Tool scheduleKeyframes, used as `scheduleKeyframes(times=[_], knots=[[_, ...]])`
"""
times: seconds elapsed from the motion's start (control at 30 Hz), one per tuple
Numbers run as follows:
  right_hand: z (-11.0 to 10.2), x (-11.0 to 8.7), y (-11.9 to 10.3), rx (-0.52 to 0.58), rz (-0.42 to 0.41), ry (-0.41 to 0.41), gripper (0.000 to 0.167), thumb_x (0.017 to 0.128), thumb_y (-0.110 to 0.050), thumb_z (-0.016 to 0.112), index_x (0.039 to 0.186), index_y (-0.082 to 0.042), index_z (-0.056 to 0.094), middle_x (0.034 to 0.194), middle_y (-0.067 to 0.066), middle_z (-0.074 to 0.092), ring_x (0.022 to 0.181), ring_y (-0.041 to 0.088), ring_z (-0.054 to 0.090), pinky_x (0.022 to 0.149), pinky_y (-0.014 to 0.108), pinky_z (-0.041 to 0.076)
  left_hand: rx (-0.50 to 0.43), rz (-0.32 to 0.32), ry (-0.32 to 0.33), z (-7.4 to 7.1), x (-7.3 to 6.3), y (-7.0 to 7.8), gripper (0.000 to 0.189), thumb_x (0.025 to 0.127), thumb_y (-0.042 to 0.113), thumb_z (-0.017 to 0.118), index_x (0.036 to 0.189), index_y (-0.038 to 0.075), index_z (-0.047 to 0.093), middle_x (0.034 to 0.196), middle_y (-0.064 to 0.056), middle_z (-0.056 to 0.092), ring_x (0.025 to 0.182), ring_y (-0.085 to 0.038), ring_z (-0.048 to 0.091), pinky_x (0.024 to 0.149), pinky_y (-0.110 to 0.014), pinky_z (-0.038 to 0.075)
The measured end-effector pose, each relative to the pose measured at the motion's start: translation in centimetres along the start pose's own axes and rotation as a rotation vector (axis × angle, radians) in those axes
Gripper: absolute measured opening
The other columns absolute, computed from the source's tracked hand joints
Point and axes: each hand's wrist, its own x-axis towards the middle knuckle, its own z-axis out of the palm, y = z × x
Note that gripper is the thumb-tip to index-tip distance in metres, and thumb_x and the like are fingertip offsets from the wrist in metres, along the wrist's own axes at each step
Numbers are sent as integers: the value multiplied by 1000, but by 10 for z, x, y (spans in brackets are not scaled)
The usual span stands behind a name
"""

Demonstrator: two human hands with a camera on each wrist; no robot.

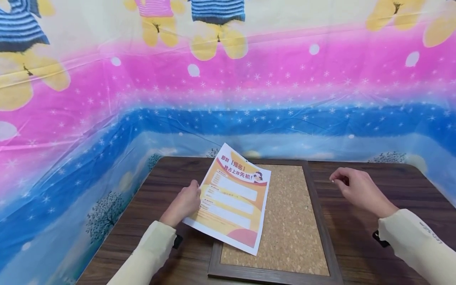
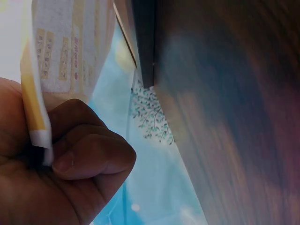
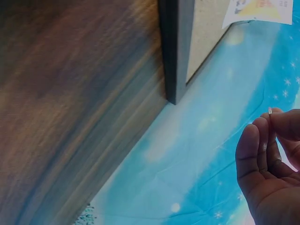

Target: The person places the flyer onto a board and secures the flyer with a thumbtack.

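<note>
Orange-printed paper sheet (image 1: 233, 200): the left hand (image 1: 183, 202) gripped it at its left edge, and I confirmed in the left wrist view that the fingers were curled round that edge against the palm side. The right hand (image 1: 356, 189), well apart from the sheet, pinched a small pale item (image 3: 270, 111) between thumb and fingertip; I found it too small to identify. The sheet's long axis ran away from the wearer and leaned right at the far end. Its heading end pointed away, printed face up, text upright to the head camera. In that view the sheet overlapped the left part of a framed cork board (image 1: 290, 225), its near left corner beyond the frame; I could not tell whether it touched the cork. The board's long axis ran near to far, skewed from the sheet's. Beneath lay a dark wood-grain table (image 1: 350, 241). Beyond it I noted a pink-and-blue fabric backdrop (image 1: 231, 91).
</note>
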Motion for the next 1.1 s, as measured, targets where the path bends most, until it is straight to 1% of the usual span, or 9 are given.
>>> scheduleKeyframes(times=[0.1,0.17,0.3,0.4,0.53,0.67,0.77,0.9,1.1], knots=[[2,6,-2,3,-12,0,14,94,-3,54,100,-10,64,76,1,57,57,17,46,50,32,38,11,4,-12,5,-1,4,32,103,13,31,127,-6,40,92,-15,56,74,-21,55,67,-37,46],[4,10,-4,11,-11,-4,14,94,-4,54,100,-10,64,76,1,57,57,17,46,51,32,39,14,12,-24,9,-1,8,34,103,13,32,129,-7,39,93,-15,56,74,-20,55,66,-37,46],[8,18,-8,35,2,-11,13,95,-6,53,100,-11,64,77,2,58,58,18,47,52,33,39,34,29,-26,15,0,16,33,102,12,34,126,-9,41,87,-15,56,70,-20,54,63,-37,46],[9,24,-11,41,12,-16,13,95,-7,54,101,-11,64,79,2,58,60,18,47,53,34,40,50,40,-31,20,0,22,36,102,13,34,127,-12,41,84,-15,55,68,-20,54,61,-36,46],[12,33,-13,49,9,-17,11,95,-9,55,98,-11,65,76,2,58,59,18,47,54,35,40,46,70,-71,26,-1,32,38,101,11,35,129,-15,39,76,-15,54,61,-22,53,54,-35,44],[19,44,-16,71,-7,-6,8,93,-9,58,95,-10,65,76,3,60,61,18,50,56,35,42,30,79,-118,33,-2,41,40,100,12,38,130,-15,38,75,-14,53,59,-22,53,50,-34,43],[23,51,-20,82,-17,1,6,91,-9,59,93,-8,65,78,3,62,63,18,52,58,35,43,40,84,-140,38,-4,45,40,100,14,41,129,-14,41,75,-13,52,59,-22,52,49,-32,42],[27,59,-24,102,-22,-3,6,91,-8,60,93,-7,65,81,4,62,67,18,54,61,35,45,90,114,-146,42,-6,49,38,100,16,43,123,-14,46,74,-12,52,59,-22,51,49,-32,41],[38,75,-25,140,-5,-48,8,92,-8,59,95,-5,65,83,7,62,68,19,54,60,35,46,138,147,-153,46,-9,53,37,99,19,48,118,-13,50,79,-14,55,63,-22,52,53,-34,43]])
